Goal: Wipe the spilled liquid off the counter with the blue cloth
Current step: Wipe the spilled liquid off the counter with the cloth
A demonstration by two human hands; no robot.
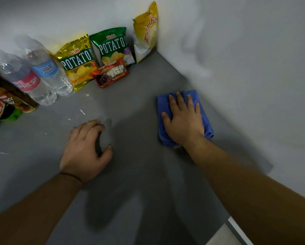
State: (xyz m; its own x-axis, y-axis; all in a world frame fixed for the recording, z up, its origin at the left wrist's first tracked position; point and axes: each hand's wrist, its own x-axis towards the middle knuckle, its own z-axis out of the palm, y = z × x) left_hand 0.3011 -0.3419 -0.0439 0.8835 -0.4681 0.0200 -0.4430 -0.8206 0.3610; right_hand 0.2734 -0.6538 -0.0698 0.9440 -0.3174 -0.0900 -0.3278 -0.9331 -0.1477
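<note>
Head view: the right hand [183, 121] lies flat on the blue cloth [207, 124], fingers straight and spread, pressing it onto the grey counter [139, 183] at the right of centre. The cloth sits just beside the line where the counter meets the right-hand wall [254, 76]. The left hand [84, 147] rests at centre left with fingers loosely arched, tips on the counter, holding nothing. The spilled liquid [82, 111] shows only as faint glints above and left of that hand; it seems to spread towards the left edge of the frame, though blur hides its outline. Along the back wall at upper left stand water bottles [47, 68], soda bottles [1, 106] and snack bags [112, 46]. Bare counter lies between the two hands. The counter's front edge [236, 227] shows at lower right.
</note>
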